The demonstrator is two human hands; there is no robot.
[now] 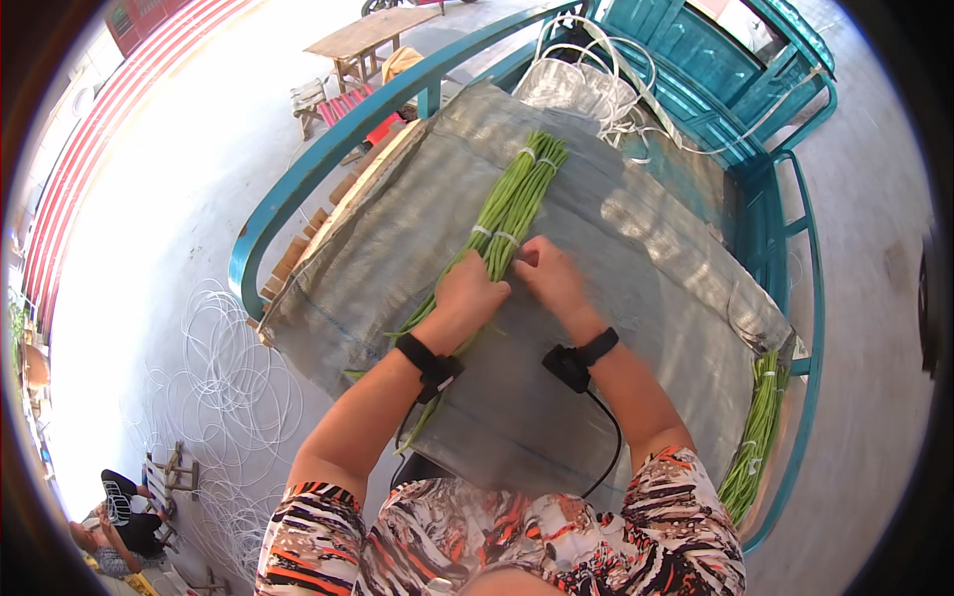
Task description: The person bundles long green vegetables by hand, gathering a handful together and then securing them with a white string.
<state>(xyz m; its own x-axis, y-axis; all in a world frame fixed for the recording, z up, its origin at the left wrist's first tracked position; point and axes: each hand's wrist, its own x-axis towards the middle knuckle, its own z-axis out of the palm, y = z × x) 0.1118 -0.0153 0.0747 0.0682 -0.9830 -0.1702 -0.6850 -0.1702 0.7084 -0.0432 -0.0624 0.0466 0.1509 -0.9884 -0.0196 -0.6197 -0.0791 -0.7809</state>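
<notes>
Two long bundles of green yard-long beans (514, 190) lie side by side on a grey woven plastic sheet (596, 261), bound with white ties near the top and middle. My left hand (469, 294) is closed around the beans below the middle ties; some loose ends stick out past my wrist. Just right of the bundles is my right hand (551, 276), thumb and fingertips drawn together close to the middle tie; whether they pinch something is hidden. More tied long beans (754, 443) lie at the sheet's right edge. Both wrists wear black straps with small devices.
A teal wooden bench frame (335, 138) surrounds the sheet. White strapping bands (589, 82) are heaped at its far end. Loops of white strand (238, 365) lie on the floor at left. A seated person (123, 521) is at lower left. A wooden table (369, 37) stands beyond.
</notes>
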